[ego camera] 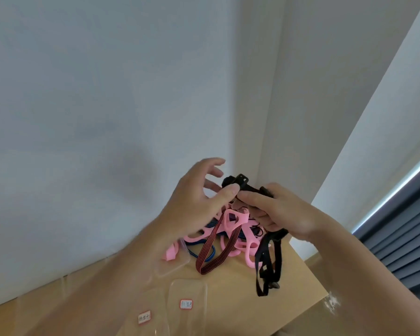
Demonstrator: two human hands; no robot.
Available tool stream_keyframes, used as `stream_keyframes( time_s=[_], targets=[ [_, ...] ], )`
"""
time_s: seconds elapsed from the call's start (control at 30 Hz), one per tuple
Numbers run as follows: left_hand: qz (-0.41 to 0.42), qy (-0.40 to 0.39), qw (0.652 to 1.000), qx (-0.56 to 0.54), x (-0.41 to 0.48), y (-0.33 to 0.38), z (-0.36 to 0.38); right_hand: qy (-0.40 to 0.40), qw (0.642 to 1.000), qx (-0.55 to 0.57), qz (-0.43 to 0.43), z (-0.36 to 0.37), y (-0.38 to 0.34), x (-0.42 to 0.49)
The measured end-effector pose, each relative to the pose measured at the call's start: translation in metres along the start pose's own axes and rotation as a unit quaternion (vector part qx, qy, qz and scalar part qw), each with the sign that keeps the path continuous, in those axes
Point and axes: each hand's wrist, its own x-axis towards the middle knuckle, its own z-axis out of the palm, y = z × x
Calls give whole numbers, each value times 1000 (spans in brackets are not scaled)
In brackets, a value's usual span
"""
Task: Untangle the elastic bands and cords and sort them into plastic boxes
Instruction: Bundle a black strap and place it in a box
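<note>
**Finding.** My right hand point(277, 212) has its grip closed round the black strap point(268, 260), which is raised above the table point(298, 282). The strap's buckle point(242, 180) stands up past the knuckles. Its long loop hangs down just beside the heap, and I cannot tell whether it is caught there. My left hand point(192, 202) has a wide grip: the fingers are splayed and off everything, and only the thumb tip is against the strap, by the buckle. Below, the pink bands point(235, 221), a red-and-black striped band point(214, 253) and a blue band point(205, 254) lie tangled on the table. The labelled plastic boxes point(187, 304) sit nearer me, and their labels are unreadable.

**Assessment.** The strap looks close to free.

**Recommendation.**
- Hold firm with the right hand and close the left at the buckle.
- Draw the strap upward slowly, watching the hanging loop for a snagged pink band.
- If one lifts with it, stop and pick it off rather than pull.
- Fold the strap before boxing it.
</note>
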Motion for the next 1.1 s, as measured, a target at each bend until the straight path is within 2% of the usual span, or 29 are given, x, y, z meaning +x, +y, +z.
stream_keyframes(
  time_s=[0.1,0.17,0.27,0.33,0.5,0.63,0.8,0.9,1.0,1.1],
  targets=[
    [-97,-227,968,-51,14,11,-17,-69,992,-106,-16,-6,-11,-5],
    [-129,-335,932,-60,20,16,-27,-89,981,-171,-18,-10,-14,-6],
    [-156,-432,886,-59,23,19,-32,-93,970,-220,-43,-15,-11,-4],
    [-142,-448,880,-64,21,19,-31,-95,970,-220,-52,-17,-9,-4],
    [-78,-390,911,-113,16,16,-26,-78,986,-128,-78,-20,-4,-4],
    [-80,-298,931,-195,14,16,-15,7,993,-45,-109,-13,5,7],
    [-104,-206,951,-205,14,11,-4,180,962,-145,-147,9,23,19],
    [-114,-191,968,-112,15,6,-3,198,948,-194,-154,17,27,19],
    [-75,-153,983,65,13,2,2,196,932,-275,-129,22,26,16],
    [-35,-101,962,253,10,-4,10,202,879,-418,-106,25,24,12]
  ],
)
